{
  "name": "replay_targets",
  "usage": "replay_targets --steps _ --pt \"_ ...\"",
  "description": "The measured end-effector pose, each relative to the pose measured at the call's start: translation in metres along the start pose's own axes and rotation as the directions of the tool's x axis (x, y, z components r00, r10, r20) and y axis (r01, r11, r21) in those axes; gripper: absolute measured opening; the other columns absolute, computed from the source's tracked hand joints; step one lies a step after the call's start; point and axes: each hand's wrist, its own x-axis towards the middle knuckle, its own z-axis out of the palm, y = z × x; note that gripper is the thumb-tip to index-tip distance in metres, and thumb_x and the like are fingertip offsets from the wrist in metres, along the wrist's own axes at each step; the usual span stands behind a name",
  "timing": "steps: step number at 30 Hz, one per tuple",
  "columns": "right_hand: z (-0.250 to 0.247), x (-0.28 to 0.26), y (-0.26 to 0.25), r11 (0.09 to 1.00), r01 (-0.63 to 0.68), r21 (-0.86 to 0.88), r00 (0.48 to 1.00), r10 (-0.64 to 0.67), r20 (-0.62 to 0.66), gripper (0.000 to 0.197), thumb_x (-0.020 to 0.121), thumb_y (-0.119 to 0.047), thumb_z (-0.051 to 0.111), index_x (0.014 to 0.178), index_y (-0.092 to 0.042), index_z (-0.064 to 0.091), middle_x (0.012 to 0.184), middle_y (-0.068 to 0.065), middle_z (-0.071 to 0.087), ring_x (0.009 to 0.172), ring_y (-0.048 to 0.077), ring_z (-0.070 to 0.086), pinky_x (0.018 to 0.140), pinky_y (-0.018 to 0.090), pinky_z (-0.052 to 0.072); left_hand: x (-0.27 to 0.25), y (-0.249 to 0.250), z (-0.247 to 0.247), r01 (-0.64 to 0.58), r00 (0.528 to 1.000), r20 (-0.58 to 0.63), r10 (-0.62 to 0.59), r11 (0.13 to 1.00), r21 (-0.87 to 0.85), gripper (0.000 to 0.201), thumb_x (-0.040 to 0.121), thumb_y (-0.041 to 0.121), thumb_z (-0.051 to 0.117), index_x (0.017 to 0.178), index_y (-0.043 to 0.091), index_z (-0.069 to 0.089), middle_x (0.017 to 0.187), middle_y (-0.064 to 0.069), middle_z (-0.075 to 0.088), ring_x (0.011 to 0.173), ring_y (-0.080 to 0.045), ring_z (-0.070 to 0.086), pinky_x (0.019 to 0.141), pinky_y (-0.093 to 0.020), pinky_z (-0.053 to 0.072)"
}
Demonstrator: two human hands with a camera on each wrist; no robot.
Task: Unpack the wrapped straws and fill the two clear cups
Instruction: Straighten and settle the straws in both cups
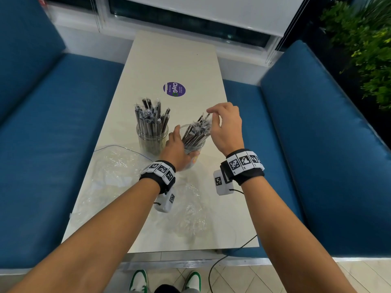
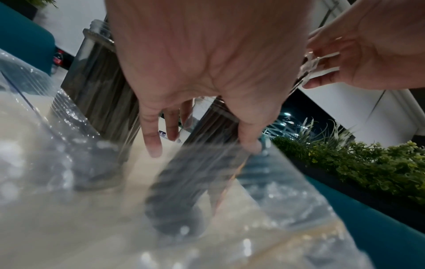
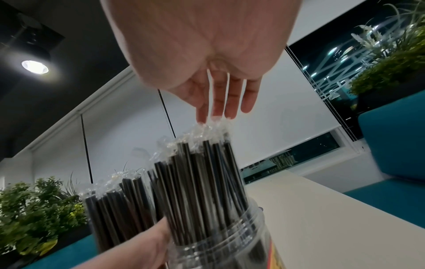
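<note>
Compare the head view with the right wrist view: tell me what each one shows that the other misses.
Only the head view shows the crumpled clear plastic wrap lying on the table, the purple round sticker, both wristbands and the shoes below.

Only the right wrist view shows the ceiling lamp and the right hand's fingertips touching the wrapper ends from beneath.

Both show the right hand over the straws in the tilted cup, the left hand gripping that cup, and the second filled cup.

straws (image 1: 196, 132): glossy black plastic, clear film | cups (image 1: 152, 142): clear plastic | table (image 1: 175, 62): smooth matt
</note>
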Motion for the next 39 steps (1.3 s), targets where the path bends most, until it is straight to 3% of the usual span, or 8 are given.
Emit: replay_targets --steps 4,11,18,23,28,33,35,39 --pt "0.002 -0.003 0.002 0.999 -0.028 -0.034 0.993 0.031 0.113 0.027 0.102 -0.007 0.051 0.106 -0.014 0.077 0.116 0.005 0.069 0.111 0.027 0.056 0.099 0.038 0.044 -0.001 0.003 0.001 0.017 0.999 -0.032 -0.019 0.998 -0.057 0.125 0.086 0.041 0.084 0.169 0.012 -0.005 0.168 -0.018 0.029 0.151 -0.036 0.04 0.119 -0.046 0.037" --pt "-0.013 -0.003 -0.012 0.999 -0.009 0.044 0.998 0.011 -0.065 0.027 0.102 -0.008 0.052 0.103 -0.016 0.077 0.11 0.001 0.07 0.104 0.016 0.056 0.083 0.005 0.031 -0.016 0.004 0.001 0.011 0.999 -0.045 -0.014 0.998 -0.065 0.133 0.08 0.043 0.09 0.167 0.003 -0.002 0.172 -0.021 0.014 0.16 -0.035 0.021 0.128 -0.046 0.026" --pt "-0.011 0.0 -0.074 0.97 0.102 0.222 0.994 -0.093 -0.054 0.024 0.097 -0.007 0.056 0.097 -0.016 0.078 0.103 0.0 0.073 0.091 0.016 0.065 0.077 0.018 0.043 -0.055 -0.006 -0.035 -0.091 0.978 -0.189 0.086 0.996 -0.016 0.064 0.095 0.025 0.073 0.149 0.004 0.047 0.149 -0.015 0.05 0.137 -0.029 0.051 0.116 -0.036 0.039" --pt "0.018 0.018 -0.112 0.969 0.153 0.193 0.985 -0.167 0.055 0.019 0.094 -0.011 0.061 0.1 -0.019 0.077 0.1 0.0 0.069 0.091 0.018 0.062 0.089 0.033 0.053 -0.064 -0.014 -0.085 -0.076 0.904 -0.422 0.071 0.997 0.005 0.016 0.097 0.034 0.065 0.108 0.022 0.069 0.088 0.008 0.072 0.081 -0.019 0.07 0.078 -0.038 0.061" --pt "0.063 0.023 -0.12 0.977 0.132 -0.165 0.906 -0.051 0.421 0.043 0.086 -0.045 0.07 0.126 -0.031 0.059 0.129 0.009 0.049 0.124 0.033 0.044 0.104 0.05 0.046 -0.048 -0.035 -0.11 0.033 0.843 -0.536 -0.044 0.999 -0.03 0.058 0.084 0.046 0.079 0.124 0.013 0.051 0.113 -0.006 0.06 0.104 -0.031 0.06 0.084 -0.046 0.053" --pt "0.1 0.012 -0.112 0.985 0.062 -0.16 0.847 0.033 0.531 0.044 0.092 -0.027 0.07 0.132 -0.018 0.056 0.13 0.018 0.05 0.119 0.041 0.053 0.1 0.052 0.052 -0.021 -0.054 -0.105 0.103 0.965 -0.241 -0.107 0.994 -0.027 0.134 0.07 0.039 0.096 0.166 0.008 0.008 0.17 -0.015 0.022 0.155 -0.035 0.028 0.124 -0.055 0.032" --pt "0.103 0.012 -0.108 0.998 0.008 -0.057 0.88 0.02 0.475 0.039 0.093 -0.015 0.069 0.13 -0.011 0.058 0.123 0.019 0.054 0.114 0.041 0.055 0.099 0.044 0.05 -0.009 -0.057 -0.102 0.11 0.978 -0.17 -0.118 0.993 -0.052 0.134 0.072 0.041 0.094 0.168 0.015 0.005 0.173 -0.01 0.024 0.156 -0.034 0.031 0.124 -0.055 0.034" --pt "0.102 0.007 -0.1 0.994 -0.07 0.082 0.95 0.041 0.31 0.04 0.093 -0.016 0.073 0.129 -0.015 0.058 0.118 0.015 0.051 0.104 0.033 0.055 0.097 0.037 0.048 0.003 -0.062 -0.096 0.067 0.97 -0.226 -0.09 0.992 -0.108 0.094 0.078 0.038 0.089 0.154 0.016 0.039 0.148 -0.009 0.049 0.134 -0.032 0.056 0.11 -0.051 0.05"
